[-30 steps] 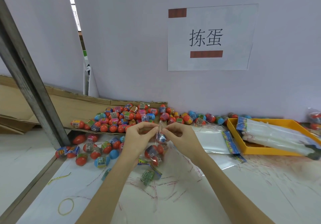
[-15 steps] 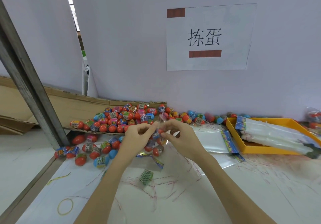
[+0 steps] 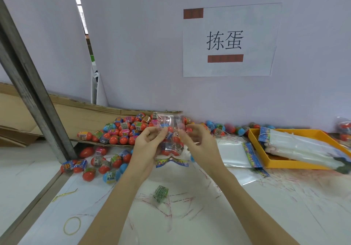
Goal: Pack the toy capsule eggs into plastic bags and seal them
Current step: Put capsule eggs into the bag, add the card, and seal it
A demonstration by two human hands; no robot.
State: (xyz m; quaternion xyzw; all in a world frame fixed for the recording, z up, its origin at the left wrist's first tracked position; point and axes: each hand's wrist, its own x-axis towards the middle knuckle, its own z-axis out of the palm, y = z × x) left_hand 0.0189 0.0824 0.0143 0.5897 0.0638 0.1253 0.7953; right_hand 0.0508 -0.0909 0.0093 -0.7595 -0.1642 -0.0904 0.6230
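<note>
1. Just in front of the yellow tray (image 3: 255, 140), off to its left, the head view shows a clear plastic bag (image 3: 170, 136) with toy capsule eggs inside, held up off the white table (image 3: 284, 206). Left hand (image 3: 147, 146) pinches its left side, right hand (image 3: 199, 144) curls on the right side, probably to keep the open mouth up so nothing spills before sealing.
2. Counts: one bag in hand, roughly five eggs showing inside (blurry, can't be sure). Loose eggs (image 3: 121, 130) piled left of the tray, dozens, too many to count. One flat empty bag (image 3: 233, 153) beside the tray, more stacked in it. One rubber band (image 3: 72, 225) nearer me.
</note>
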